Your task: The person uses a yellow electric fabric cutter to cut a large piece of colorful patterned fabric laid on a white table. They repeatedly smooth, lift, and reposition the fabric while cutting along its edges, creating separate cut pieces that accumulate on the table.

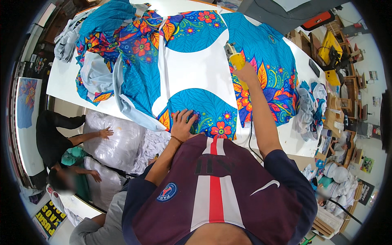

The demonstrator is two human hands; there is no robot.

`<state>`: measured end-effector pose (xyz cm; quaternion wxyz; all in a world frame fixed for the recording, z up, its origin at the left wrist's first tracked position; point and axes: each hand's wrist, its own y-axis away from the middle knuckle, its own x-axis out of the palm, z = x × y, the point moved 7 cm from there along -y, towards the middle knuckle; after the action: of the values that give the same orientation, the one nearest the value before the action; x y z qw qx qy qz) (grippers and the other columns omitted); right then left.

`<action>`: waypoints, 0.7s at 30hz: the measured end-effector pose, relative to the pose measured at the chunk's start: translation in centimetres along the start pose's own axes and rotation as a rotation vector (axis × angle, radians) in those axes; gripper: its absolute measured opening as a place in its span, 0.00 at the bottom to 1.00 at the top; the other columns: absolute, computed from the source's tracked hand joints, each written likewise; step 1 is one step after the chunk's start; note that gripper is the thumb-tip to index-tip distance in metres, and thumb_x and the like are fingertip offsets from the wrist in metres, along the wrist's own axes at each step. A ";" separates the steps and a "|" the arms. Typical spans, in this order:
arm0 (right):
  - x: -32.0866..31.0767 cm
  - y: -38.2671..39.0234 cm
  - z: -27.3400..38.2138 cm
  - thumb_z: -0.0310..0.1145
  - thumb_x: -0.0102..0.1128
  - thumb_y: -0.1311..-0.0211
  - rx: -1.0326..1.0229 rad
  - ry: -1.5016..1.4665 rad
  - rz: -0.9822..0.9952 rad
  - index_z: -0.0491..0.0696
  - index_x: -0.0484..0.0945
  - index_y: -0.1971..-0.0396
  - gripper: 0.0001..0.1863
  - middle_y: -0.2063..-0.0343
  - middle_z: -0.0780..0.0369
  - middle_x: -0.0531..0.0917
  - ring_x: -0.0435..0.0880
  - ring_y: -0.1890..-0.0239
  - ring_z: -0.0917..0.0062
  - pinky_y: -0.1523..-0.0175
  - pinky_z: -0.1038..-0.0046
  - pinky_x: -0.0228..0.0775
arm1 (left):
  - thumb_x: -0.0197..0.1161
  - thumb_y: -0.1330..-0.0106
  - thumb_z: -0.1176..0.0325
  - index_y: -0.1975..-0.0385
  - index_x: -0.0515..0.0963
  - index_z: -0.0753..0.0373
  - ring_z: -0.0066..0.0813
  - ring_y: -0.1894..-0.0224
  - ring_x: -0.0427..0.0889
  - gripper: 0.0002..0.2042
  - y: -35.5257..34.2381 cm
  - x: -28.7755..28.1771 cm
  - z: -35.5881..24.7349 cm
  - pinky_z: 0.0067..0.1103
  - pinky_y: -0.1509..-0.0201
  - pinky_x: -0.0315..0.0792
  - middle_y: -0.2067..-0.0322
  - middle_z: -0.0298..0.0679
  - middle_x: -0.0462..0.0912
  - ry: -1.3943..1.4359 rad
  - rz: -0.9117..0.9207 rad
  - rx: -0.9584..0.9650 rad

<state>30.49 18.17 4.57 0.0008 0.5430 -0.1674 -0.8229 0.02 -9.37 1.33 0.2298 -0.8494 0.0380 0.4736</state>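
My right hand [246, 73] grips a yellow electric fabric cutter [237, 60], its metal head on a seam between printed cloth panels, with a black cord trailing down. My left hand [183, 122] lies with fingers spread on a curved teal floral piece [202, 104] printed on white cloth [196, 69]. Right of the cutter spreads a larger teal panel [273, 94] with orange leaves and flowers. On the left, printed fabric [141, 94] lies folded and rumpled, pale underside partly showing.
Cloth heaps [310, 110] and a dark phone-like object [314, 67] rest on the white table [61, 81]. At lower left, a person [57, 143] in black touches plastic-wrapped bundles [108, 134]; another in grey [102, 220] is beside me. Cluttered wooden shelving and bundles fill the right.
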 end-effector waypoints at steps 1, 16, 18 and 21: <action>-0.2 -0.4 0.4 0.52 0.78 0.55 -0.018 -0.005 0.001 0.39 0.75 0.42 0.44 0.47 0.46 0.85 0.86 0.43 0.53 0.41 0.54 0.80 | 0.74 0.50 0.30 0.44 0.81 0.50 0.46 0.32 0.70 0.38 0.0 0.1 0.0 0.50 0.26 0.58 0.38 0.41 0.75 -0.010 0.002 0.011; 1.6 -0.5 -1.9 0.44 0.78 0.52 0.009 -0.550 0.107 0.42 0.85 0.56 0.27 0.67 0.55 0.88 0.89 0.67 0.66 0.59 0.62 0.81 | 0.70 0.41 0.69 0.64 0.79 0.56 0.42 0.48 0.81 0.09 -1.1 2.0 0.1 0.41 0.40 0.70 0.56 0.37 0.82 0.172 -0.075 0.145; 1.8 3.0 -3.8 0.38 0.78 0.48 0.022 -0.781 0.165 0.43 0.85 0.57 0.21 0.71 0.61 0.86 0.86 0.71 0.74 0.64 0.67 0.80 | 0.67 0.42 0.75 0.63 0.78 0.59 0.44 0.51 0.81 0.08 -2.9 0.2 2.6 0.41 0.43 0.71 0.58 0.41 0.83 0.248 -0.183 -0.013; 1.1 7.6 -6.6 0.34 0.78 0.47 0.048 -0.756 0.077 0.44 0.83 0.55 0.21 0.69 0.62 0.86 0.85 0.71 0.75 0.64 0.68 0.80 | 0.61 0.34 0.78 0.60 0.76 0.64 0.54 0.56 0.79 0.06 -8.1 -3.8 9.4 0.40 0.49 0.72 0.59 0.49 0.82 0.272 -0.507 -0.247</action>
<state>34.54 8.95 3.33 -0.0429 0.1941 -0.1956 -0.9603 -7.19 1.32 3.14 0.2284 -0.9089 -0.2025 0.2843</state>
